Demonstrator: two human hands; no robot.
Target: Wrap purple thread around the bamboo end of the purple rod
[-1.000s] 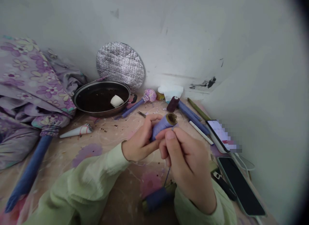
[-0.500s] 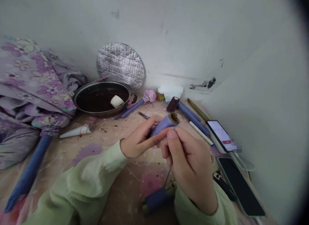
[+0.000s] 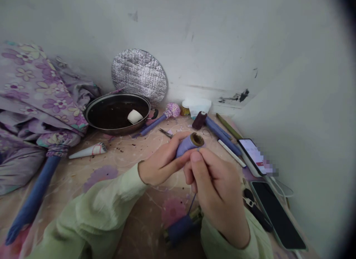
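Observation:
My left hand (image 3: pixel 162 160) is wrapped round a lavender cloth tube (image 3: pixel 184 147), whose open brown-lined mouth tilts up and towards the right. Close by the rim, my right hand (image 3: pixel 219 192) pinches a blue thread between thumb and forefinger. That blue thread (image 3: pixel 191 203) hangs below the right hand to a spool of blue thread (image 3: pixel 178 229) lying on the cloth. The fingers of both hands nearly meet at the tube's mouth. The lower end of the tube is hidden behind my left hand.
A dark pan (image 3: pixel 111 129) holding a white cup (image 3: pixel 135 117) stands at the left back. Scissors (image 3: pixel 166 133), a maroon thread spool (image 3: pixel 199 120) and blue cloth rolls (image 3: pixel 222 134) lie beyond my hands. Two phones, one with a dark screen (image 3: pixel 278 214), lie at the right.
The tube has turned slightly, so its brown mouth faces me more. The blue spool has rolled a little. My right hand keeps its pinch, having shifted slightly.

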